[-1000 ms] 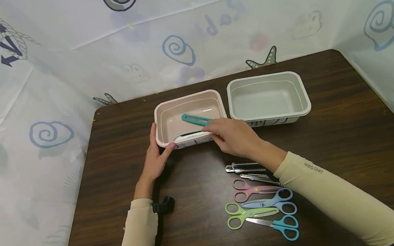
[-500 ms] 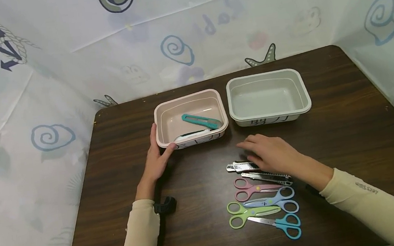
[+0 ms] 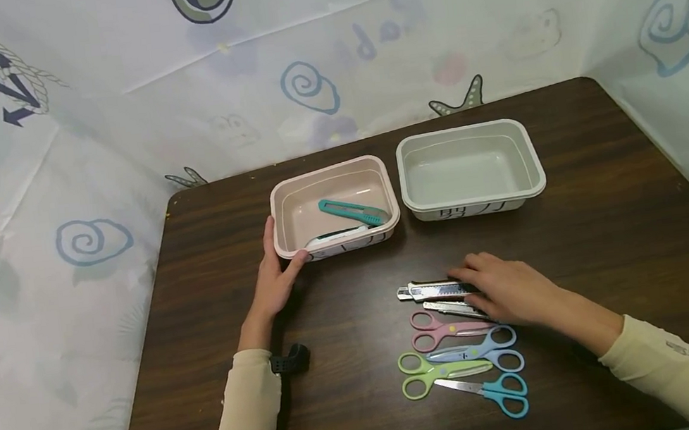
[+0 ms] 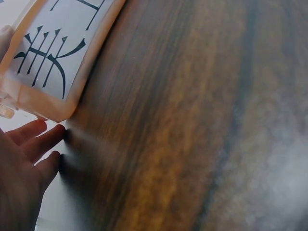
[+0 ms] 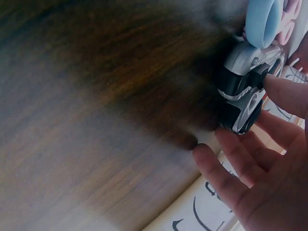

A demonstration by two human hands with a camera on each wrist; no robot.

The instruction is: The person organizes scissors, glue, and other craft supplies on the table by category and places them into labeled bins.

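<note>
My left hand (image 3: 271, 287) rests against the left front corner of the pink plastic bin (image 3: 279, 212), thumb at its front rim and fingers along the side. Inside that bin lie a teal utility knife (image 3: 350, 211) and a white-and-black utility knife (image 3: 340, 235). Over the loose tools, my right hand (image 3: 512, 289) reaches down with thumb and fingers on either side of a silver-and-black utility knife (image 3: 432, 291). In the right wrist view the fingertips (image 5: 226, 134) are right at that knife's end. A second utility knife (image 3: 451, 308) lies beside it, partly under the thumb.
A grey-green bin (image 3: 471, 202) stands right of the pink one. Below the knives lie pink scissors (image 3: 437, 332), light-blue scissors (image 3: 484, 351), green scissors (image 3: 426, 372) and blue-handled scissors (image 3: 501, 389). The dark wooden table (image 3: 340, 400) meets a patterned curtain behind.
My right hand has let go of the teal knife in the pink bin and moved right and toward me, to the silver-and-black knives. The left hand stays at the bin.
</note>
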